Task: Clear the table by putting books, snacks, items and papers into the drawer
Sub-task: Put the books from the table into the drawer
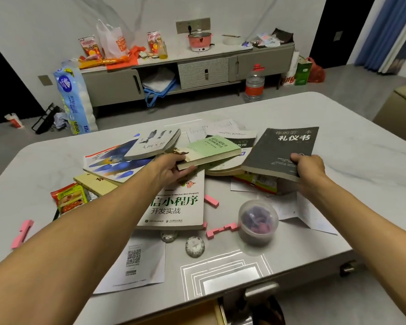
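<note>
My left hand (171,168) grips the near corner of a green-covered book (211,150), lifted off the pile. My right hand (308,168) holds a dark grey book (284,151) by its near edge, tilted above a snack packet (256,181). Under my left wrist lies a white book with green lettering (178,205). Further left sit a blue-patterned book (113,160), a pale book with birds (155,143) and a yellow book (94,182). Papers (136,263) lie near the front edge. The drawer (181,313) shows open below the table's front edge.
A clear lidded tub (258,221), pink blocks (222,229), two wrapped sweets (195,246), a red snack bag (68,198) and a pink strip (21,233) lie on the marble table (361,148). A cluttered sideboard (197,66) stands behind.
</note>
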A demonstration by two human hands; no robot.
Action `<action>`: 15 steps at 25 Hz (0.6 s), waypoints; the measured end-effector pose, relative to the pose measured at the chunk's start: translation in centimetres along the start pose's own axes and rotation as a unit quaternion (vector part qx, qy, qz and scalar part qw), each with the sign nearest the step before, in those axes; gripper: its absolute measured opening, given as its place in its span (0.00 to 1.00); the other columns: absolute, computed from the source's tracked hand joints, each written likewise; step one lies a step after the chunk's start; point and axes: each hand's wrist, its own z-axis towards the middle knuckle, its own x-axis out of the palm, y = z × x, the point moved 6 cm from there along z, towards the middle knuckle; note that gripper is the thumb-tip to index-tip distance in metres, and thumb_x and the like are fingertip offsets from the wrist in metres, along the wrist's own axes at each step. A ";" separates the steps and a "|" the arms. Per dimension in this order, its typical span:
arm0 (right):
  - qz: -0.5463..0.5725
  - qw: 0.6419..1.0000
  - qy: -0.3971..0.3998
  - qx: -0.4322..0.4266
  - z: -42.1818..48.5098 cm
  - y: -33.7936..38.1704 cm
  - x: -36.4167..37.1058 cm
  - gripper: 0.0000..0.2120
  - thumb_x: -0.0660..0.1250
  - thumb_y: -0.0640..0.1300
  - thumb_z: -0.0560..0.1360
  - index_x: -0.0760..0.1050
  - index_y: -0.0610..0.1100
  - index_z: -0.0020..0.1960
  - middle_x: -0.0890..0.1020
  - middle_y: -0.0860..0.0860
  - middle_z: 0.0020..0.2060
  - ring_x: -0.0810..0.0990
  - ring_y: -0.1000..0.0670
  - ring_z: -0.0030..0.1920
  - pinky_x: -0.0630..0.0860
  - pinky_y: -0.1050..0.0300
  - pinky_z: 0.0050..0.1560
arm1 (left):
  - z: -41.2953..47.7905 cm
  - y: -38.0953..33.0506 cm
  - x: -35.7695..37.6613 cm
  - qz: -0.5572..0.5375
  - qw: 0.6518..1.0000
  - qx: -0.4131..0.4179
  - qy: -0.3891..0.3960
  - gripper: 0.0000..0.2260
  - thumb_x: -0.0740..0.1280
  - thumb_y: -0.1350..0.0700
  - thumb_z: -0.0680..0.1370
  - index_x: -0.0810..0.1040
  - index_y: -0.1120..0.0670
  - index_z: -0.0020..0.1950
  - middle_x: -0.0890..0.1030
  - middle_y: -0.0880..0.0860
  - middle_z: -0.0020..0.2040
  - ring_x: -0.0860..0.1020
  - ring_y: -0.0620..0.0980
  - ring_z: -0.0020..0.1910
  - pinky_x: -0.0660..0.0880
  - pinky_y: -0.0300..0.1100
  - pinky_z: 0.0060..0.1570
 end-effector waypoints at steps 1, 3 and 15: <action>0.038 0.999 0.015 0.005 -1.0 0.4 0.2 0.17 0.66 0.40 0.75 0.74 0.40 0.63 0.83 0.44 0.53 0.83 0.46 0.46 0.78 0.55 0.39 | -0.5 -0.6 0.3 -0.045 0.999 0.008 0.022 0.06 0.63 0.67 0.80 0.74 0.64 0.56 0.78 0.63 0.58 0.81 0.62 0.52 0.83 0.54 0.36; 0.092 0.995 0.044 0.020 -3.6 1.2 0.7 0.16 0.65 0.39 0.76 0.73 0.41 0.64 0.83 0.46 0.51 0.83 0.49 0.41 0.78 0.57 0.32 | -2.7 -2.3 0.8 -0.086 0.994 0.050 0.053 0.08 0.62 0.69 0.80 0.73 0.65 0.58 0.78 0.66 0.58 0.81 0.66 0.52 0.82 0.58 0.40; 0.310 0.908 0.241 0.145 -29.0 -3.7 11.4 0.13 0.61 0.36 0.81 0.67 0.42 0.65 0.80 0.41 0.59 0.82 0.43 0.53 0.77 0.39 0.58 | -23.7 1.8 -12.2 -0.215 0.968 0.120 0.055 0.13 0.60 0.68 0.80 0.74 0.65 0.64 0.80 0.65 0.60 0.79 0.64 0.58 0.83 0.52 0.39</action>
